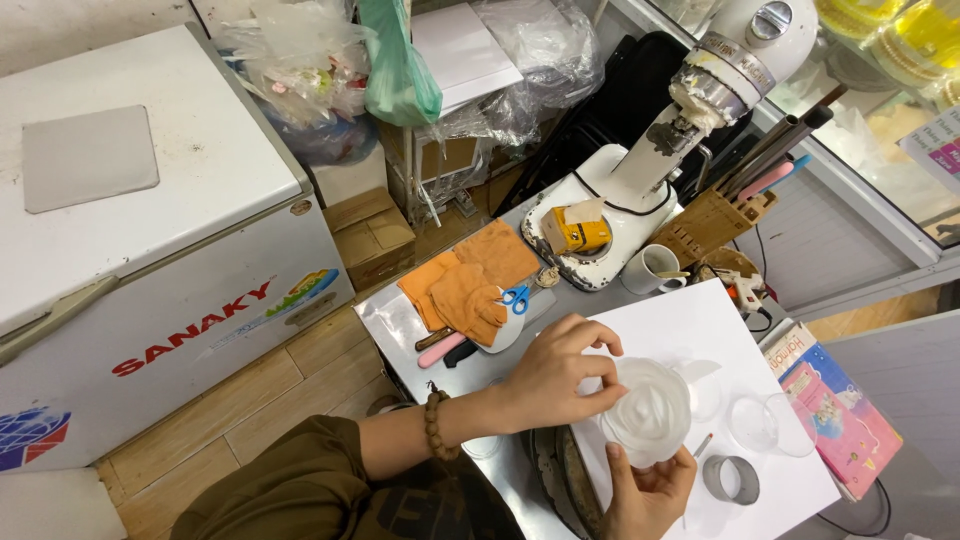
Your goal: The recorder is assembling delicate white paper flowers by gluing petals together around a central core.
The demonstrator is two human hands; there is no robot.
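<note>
Two hands work over one white sheet (690, 330) that lies on the steel table (385, 315). The left hand (555, 375) comes down from above with its grip closed on the rim of one clear plastic cup (648, 412) filled with white cream, and the right hand (645, 495) cups the same cup from below, fingers clamped on its lower wall; the cup hangs tilted just over the near edge of the sheet. One string of brown beads (437, 425) circles the left wrist. Beside the cup, on the sheet, lie two clear plastic domed lids (765, 425) and one metal ring cutter (730, 478). At the back of the table stands one white stand mixer (690, 110), with one small yellow box (577, 232) on its base and one white mug (650, 268) just beside it. One wooden block of knives (712, 222) sits to the right of the mixer. On the left side of the table lie two orange cloths (470, 280), with one pair of blue-handled scissors (516, 297) touching them. One white chest freezer (150, 230) stands on the wooden floor, well apart from the table.
</note>
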